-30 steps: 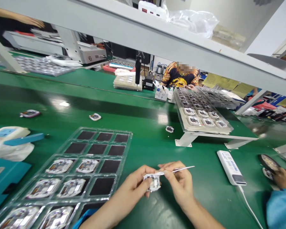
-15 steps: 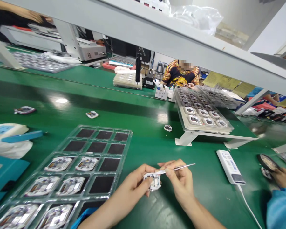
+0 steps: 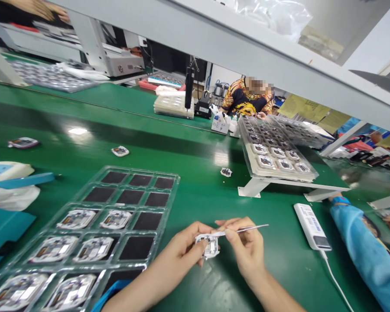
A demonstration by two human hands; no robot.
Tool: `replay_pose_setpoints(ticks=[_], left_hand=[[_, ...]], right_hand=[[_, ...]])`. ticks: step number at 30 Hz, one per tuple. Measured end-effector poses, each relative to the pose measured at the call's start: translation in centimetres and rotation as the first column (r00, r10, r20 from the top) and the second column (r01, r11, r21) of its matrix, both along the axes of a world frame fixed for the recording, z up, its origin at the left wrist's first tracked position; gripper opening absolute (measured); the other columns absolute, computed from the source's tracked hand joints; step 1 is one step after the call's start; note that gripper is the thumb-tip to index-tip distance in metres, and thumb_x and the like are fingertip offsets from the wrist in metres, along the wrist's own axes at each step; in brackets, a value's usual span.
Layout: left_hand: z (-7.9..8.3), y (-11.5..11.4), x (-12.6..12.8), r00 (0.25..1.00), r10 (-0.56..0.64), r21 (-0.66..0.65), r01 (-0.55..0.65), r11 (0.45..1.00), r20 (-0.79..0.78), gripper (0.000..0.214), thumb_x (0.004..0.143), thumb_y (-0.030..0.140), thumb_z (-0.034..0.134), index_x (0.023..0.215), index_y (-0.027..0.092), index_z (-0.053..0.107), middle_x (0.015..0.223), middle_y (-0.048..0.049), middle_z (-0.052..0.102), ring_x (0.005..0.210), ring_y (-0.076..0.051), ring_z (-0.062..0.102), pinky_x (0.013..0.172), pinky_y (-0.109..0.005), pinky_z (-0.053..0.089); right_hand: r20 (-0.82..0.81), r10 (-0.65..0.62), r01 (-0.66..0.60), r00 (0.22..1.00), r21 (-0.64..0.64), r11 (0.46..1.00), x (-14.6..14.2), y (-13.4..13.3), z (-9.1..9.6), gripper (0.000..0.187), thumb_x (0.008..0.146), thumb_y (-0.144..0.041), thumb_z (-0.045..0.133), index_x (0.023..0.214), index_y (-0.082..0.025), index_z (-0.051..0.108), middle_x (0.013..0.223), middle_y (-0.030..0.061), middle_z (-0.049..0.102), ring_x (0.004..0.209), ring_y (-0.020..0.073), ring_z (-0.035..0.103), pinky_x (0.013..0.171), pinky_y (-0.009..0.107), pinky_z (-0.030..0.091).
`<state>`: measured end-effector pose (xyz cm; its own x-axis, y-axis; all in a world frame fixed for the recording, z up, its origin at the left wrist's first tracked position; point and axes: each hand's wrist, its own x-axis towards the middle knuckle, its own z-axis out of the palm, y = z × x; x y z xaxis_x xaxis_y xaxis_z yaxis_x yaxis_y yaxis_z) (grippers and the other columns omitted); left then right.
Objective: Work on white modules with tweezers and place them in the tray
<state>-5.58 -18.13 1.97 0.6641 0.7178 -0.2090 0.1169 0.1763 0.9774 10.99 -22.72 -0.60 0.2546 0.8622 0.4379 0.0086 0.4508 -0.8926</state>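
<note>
My left hand (image 3: 181,253) pinches a small white square module (image 3: 208,245) with a circuit board inside, held just above the green bench. My right hand (image 3: 245,248) grips thin metal tweezers (image 3: 243,230) whose tips rest on the module's top edge. To the left lies a clear plastic tray (image 3: 162,203) with dark pockets; the near pockets hold several like modules (image 3: 115,219), the far ones are bare.
A white power bank (image 3: 310,225) with a cable lies to the right. A raised stand carries trays of modules (image 3: 273,158). Loose modules (image 3: 226,172) (image 3: 120,151) lie on the green mat. A co-worker's blue sleeve (image 3: 360,251) reaches in at right. Another person sits across.
My hands stay almost still on the module and tweezers. The co-worker's blue sleeve has swung in from the right edge, across the spot by the power bank. The view has drifted slightly.
</note>
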Motion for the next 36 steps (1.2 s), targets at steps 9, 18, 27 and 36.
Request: replay_pose_setpoints(ticks=[9, 18, 27, 36], left_hand=[[-1.2, 0.0, 0.0, 0.996, 0.032, 0.049, -0.028, 0.998, -0.082, 0.025, 0.082, 0.038, 0.049, 0.094, 0.019, 0.059, 0.075, 0.0025, 0.055, 0.061, -0.015, 0.051, 0.062, -0.028, 0.041], [-0.2, 0.0, 0.2, 0.989, 0.145, -0.044, -0.146, 0.988, -0.021, 0.028, 0.082, 0.042, 0.054, 0.097, 0.019, 0.062, 0.072, 0.0031, 0.056, 0.06, -0.014, 0.048, 0.055, -0.026, 0.038], [-1.0, 0.0, 0.4, 0.977, 0.215, -0.087, -0.213, 0.973, 0.015, 0.026, 0.08, 0.044, 0.06, 0.087, 0.02, 0.065, 0.07, 0.0031, 0.057, 0.062, -0.014, 0.048, 0.056, -0.025, 0.04], [-1.6, 0.2, 0.2, 0.97, 0.24, -0.177, -0.232, 0.956, 0.025, 0.029, 0.08, 0.047, 0.064, 0.089, 0.019, 0.064, 0.069, 0.0045, 0.056, 0.058, -0.012, 0.045, 0.054, -0.023, 0.034]], right_hand=[[0.3, -0.001, -0.029, 0.954, 0.098, 0.995, 0.1, 0.0, 0.4, 0.02, 0.083, -0.005, 0.068, 0.091, -0.023, 0.069, 0.082, 0.0014, 0.078, 0.077, 0.0176, 0.075, 0.094, 0.041, 0.057], [0.167, -0.025, 0.009, 0.986, 0.098, 0.995, -0.1, 0.2, 0.1, 0.013, 0.088, -0.011, 0.066, 0.092, -0.023, 0.067, 0.085, 0.0035, 0.078, 0.081, 0.0198, 0.076, 0.09, 0.044, 0.059], [0.372, -0.099, 0.033, 0.923, 0.178, 0.983, -0.1, 0.0, 0.2, 0.015, 0.087, -0.009, 0.065, 0.092, -0.023, 0.067, 0.083, 0.0046, 0.079, 0.077, 0.0215, 0.077, 0.092, 0.049, 0.057], [0.238, -0.099, 0.071, 0.966, 0.124, 0.99, -0.6, 0.2, -0.2, 0.006, 0.089, -0.017, 0.067, 0.091, -0.022, 0.069, 0.085, 0.0051, 0.08, 0.081, 0.0217, 0.077, 0.088, 0.045, 0.06]])
